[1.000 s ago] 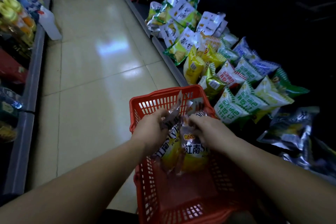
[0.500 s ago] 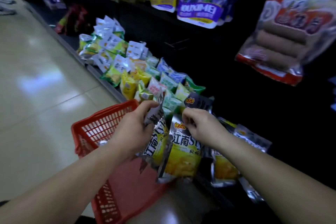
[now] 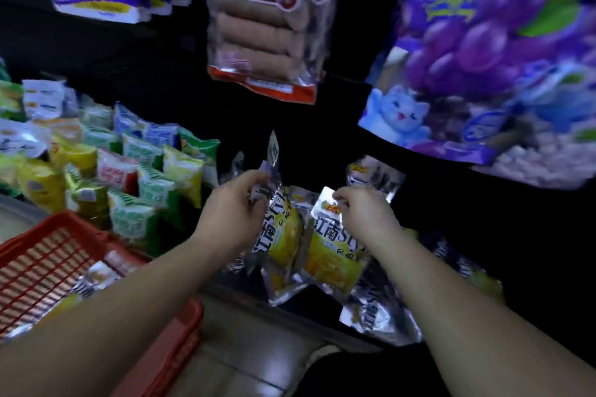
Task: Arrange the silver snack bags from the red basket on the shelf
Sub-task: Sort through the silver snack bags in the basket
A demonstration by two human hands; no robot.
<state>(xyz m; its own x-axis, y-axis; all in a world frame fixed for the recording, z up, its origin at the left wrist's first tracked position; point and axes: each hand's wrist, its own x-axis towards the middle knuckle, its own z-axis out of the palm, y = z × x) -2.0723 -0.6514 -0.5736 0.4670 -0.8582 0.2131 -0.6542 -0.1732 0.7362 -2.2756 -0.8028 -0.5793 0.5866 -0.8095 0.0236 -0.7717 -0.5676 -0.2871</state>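
Since half a second ago we have swung both silver snack bags off the red basket (image 3: 38,255), which now sits lower left with a spare silver bag (image 3: 93,280) inside. Our left hand (image 3: 235,203) grips the left bag (image 3: 283,235) by its top; our right hand (image 3: 364,216) pinches the right bag (image 3: 335,255) at its top corner. Both hang over the shelf lip (image 3: 238,295). Green and yellow packets (image 3: 145,177) crowd the left, shelved silver bags (image 3: 377,309) lie just right, a sausage pack (image 3: 261,32) hangs overhead; dark room shows behind

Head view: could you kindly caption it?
Left hand and right hand grip silver foil snack bags beside red plastic basket.
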